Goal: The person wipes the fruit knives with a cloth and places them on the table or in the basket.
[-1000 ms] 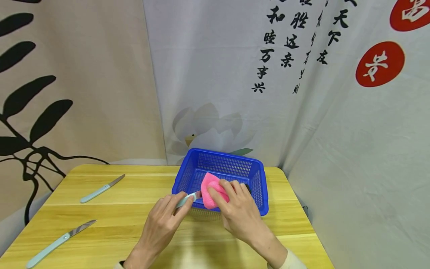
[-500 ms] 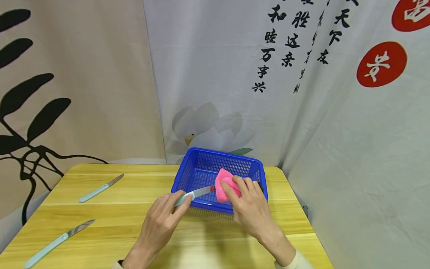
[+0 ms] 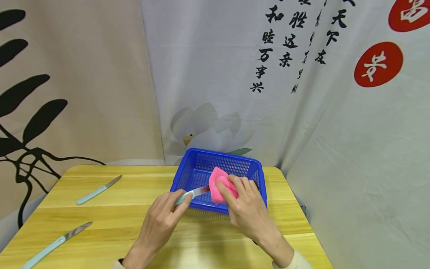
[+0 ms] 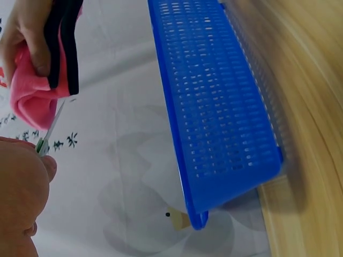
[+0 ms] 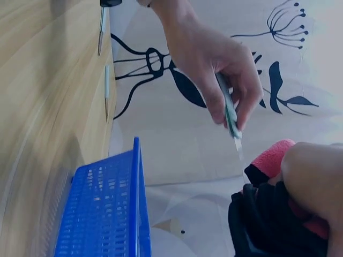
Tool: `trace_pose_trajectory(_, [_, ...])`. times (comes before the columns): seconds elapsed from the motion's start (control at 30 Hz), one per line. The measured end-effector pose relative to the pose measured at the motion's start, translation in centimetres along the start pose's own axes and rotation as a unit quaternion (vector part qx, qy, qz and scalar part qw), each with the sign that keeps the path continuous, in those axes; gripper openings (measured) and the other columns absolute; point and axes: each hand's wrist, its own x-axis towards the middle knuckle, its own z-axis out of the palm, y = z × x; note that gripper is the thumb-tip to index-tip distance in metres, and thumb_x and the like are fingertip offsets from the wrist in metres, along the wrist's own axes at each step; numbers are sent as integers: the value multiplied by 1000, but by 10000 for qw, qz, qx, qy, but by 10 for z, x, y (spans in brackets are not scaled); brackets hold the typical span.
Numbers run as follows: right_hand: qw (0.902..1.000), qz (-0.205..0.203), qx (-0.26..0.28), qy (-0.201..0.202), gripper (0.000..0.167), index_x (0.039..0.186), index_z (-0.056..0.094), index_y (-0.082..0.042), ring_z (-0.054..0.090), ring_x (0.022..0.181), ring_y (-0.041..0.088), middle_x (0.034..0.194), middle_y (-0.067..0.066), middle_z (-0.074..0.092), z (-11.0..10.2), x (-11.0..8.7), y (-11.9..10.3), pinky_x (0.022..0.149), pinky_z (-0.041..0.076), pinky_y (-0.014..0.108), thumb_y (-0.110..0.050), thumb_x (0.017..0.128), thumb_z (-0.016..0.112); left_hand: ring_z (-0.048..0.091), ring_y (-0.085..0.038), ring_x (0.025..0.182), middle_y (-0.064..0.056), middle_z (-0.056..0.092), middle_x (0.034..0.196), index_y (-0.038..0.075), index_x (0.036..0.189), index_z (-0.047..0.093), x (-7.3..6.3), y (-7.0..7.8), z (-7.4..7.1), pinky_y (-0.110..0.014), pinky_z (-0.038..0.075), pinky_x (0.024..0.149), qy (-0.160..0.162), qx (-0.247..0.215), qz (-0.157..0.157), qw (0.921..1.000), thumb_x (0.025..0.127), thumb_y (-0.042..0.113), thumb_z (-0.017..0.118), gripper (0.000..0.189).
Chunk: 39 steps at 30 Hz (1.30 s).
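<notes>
My left hand (image 3: 161, 218) grips the pale blue-green handle of a knife (image 3: 201, 191), its blade pointing right. A bunched pink cloth (image 3: 216, 188) is wrapped over the blade's end, hiding the tip. My right hand (image 3: 252, 211) pinches that cloth between thumb and fingers. The wrist views show black parts on the cloth (image 5: 268, 219) hanging below the fingers. Knife and cloth are held up over the front part of a blue plastic basket (image 3: 225, 154). In the left wrist view a little of the blade shows between handle and cloth (image 4: 32, 107).
Two more knives with pale handles lie on the wooden table (image 3: 134, 224) at the left: a farther knife (image 3: 99, 189) and a nearer knife (image 3: 57, 244), blades pointing away to the right. A printed curtain (image 3: 215, 74) hangs right behind the table and basket.
The cloth in my right hand slid rightward along the blade from near the handle, baring more of it, then came slightly back left. My left hand keeps its grip on the knife.
</notes>
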Motion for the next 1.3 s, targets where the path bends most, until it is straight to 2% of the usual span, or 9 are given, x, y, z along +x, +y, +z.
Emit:
trace_pose_trajectory(0.13, [9998, -196, -18, -74, 55, 142, 70, -18, 59, 99, 29, 131, 15, 70, 1, 5, -9, 80, 51, 37, -2, 89, 67, 68, -27, 88, -16, 79, 114, 8, 125, 84, 0, 1, 2, -34, 55, 67, -9, -11, 31, 10000, 122, 9, 45, 38])
trace_pose_trajectory(0.43, [9976, -324, -98, -607, 59, 141, 70, -21, 59, 101, 26, 135, 11, 68, 4, 11, -23, 81, 49, 33, 2, 88, 63, 69, -27, 87, -17, 79, 112, 7, 121, 84, 4, 2, 7, -33, 54, 65, 255, -76, 160, 9995, 119, 5, 49, 35])
trace_pose_trajectory(0.53, [9974, -358, -103, -610, 62, 141, 70, -21, 58, 99, 25, 133, 10, 68, 6, 13, -26, 80, 48, 33, 4, 84, 63, 69, -27, 89, -17, 79, 112, 7, 117, 84, 3, 2, 8, -35, 56, 67, 219, -98, 141, 9996, 120, 4, 48, 36])
trace_pose_trajectory(0.73, [9976, -401, -62, -565, 60, 139, 70, -21, 56, 97, 24, 132, 9, 67, 9, 14, -28, 78, 47, 32, 4, 85, 59, 69, -28, 90, -17, 79, 113, 6, 113, 82, 3, 2, 9, -35, 56, 68, 209, -104, 104, 9997, 119, 3, 48, 35])
trace_pose_trajectory(0.9, [9976, -335, -96, -594, 59, 139, 70, -22, 56, 96, 24, 132, 9, 67, 9, 14, -26, 78, 46, 31, 3, 85, 60, 69, -27, 90, -17, 79, 113, 7, 117, 83, 3, 2, 9, -35, 55, 67, 222, -90, 106, 9997, 120, 3, 47, 37])
trace_pose_trajectory(1.07, [9979, -287, -169, -552, 58, 138, 70, -21, 57, 96, 25, 132, 11, 67, 10, 12, -20, 78, 47, 32, 3, 85, 67, 70, -28, 88, -17, 79, 113, 7, 121, 84, 4, 2, 10, -35, 55, 65, 281, -104, 102, 9995, 119, 3, 48, 36])
trace_pose_trajectory(1.3, [9987, -222, -205, -421, 52, 137, 72, -19, 58, 95, 26, 131, 13, 69, 12, 7, -9, 78, 50, 34, 0, 90, 64, 67, -26, 86, -16, 79, 113, 9, 124, 84, 4, 2, 10, -32, 53, 65, 200, -107, 95, 9997, 121, 7, 47, 37])
